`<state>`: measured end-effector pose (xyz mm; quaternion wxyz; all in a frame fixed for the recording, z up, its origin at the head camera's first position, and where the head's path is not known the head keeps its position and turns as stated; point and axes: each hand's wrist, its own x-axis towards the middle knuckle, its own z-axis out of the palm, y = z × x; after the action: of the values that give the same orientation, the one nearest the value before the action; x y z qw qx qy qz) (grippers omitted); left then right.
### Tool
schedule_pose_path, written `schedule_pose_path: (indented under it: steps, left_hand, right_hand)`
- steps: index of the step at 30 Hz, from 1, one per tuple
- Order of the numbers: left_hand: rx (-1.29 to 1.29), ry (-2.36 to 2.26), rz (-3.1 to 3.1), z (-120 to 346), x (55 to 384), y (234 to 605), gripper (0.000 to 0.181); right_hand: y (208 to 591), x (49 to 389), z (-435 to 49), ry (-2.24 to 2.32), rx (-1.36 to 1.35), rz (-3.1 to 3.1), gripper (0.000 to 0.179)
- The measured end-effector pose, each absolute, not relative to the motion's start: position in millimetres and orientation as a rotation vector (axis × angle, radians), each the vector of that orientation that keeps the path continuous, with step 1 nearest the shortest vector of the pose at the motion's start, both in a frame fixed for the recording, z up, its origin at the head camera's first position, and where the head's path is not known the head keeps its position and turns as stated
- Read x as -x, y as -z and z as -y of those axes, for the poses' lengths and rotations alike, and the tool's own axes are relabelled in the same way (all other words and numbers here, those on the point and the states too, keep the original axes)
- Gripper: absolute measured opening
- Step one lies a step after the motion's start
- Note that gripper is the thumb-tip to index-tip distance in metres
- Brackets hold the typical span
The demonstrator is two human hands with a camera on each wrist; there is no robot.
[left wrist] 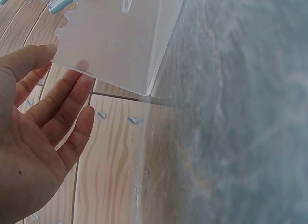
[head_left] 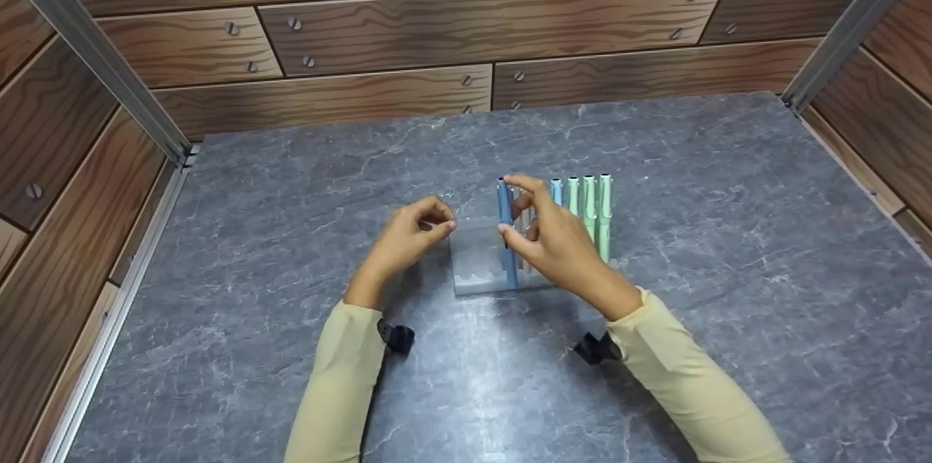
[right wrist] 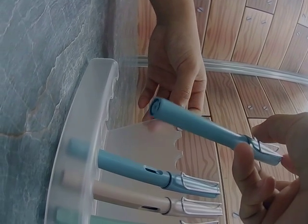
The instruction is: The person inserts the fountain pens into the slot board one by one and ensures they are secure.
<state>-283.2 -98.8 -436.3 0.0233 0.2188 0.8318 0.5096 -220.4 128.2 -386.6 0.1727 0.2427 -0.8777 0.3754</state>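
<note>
My right hand (head_left: pixel 557 241) pinches a blue pen (right wrist: pixel 202 128) near its clip end, over the left part of a frosted clear pen stand (head_left: pixel 477 252). The pen's other end points down toward the stand, apart from it in the right wrist view. With thumb and fingers my left hand (head_left: pixel 404 237) grips the stand's upper left edge, fingertips partly behind the panel (left wrist: pixel 110 46). Another blue pen (right wrist: pixel 134 171) and a beige pen (right wrist: pixel 130 197) sit in the stand's slots. Light green pens (head_left: pixel 604 208) stand upright at its right end, partly hidden by my right hand.
The stand is on a grey marbled tabletop (head_left: pixel 255 252). Wood-patterned panels (head_left: pixel 408 33) rise behind and at both sides, with metal posts (head_left: pixel 109 62) at the corners. A black wrist camera (head_left: pixel 397 338) sits at each sleeve.
</note>
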Motion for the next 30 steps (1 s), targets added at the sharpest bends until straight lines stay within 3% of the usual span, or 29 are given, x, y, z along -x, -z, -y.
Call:
schedule_pose_path:
  steps: [30]
  left_hand:
    - [-0.699, -1.579, -2.589, 98.9, 283.8, 437.7, 0.008]
  right_hand:
    - [397.4, 224.8, -123.1, -1.148, -0.6, 2.438, 0.06]
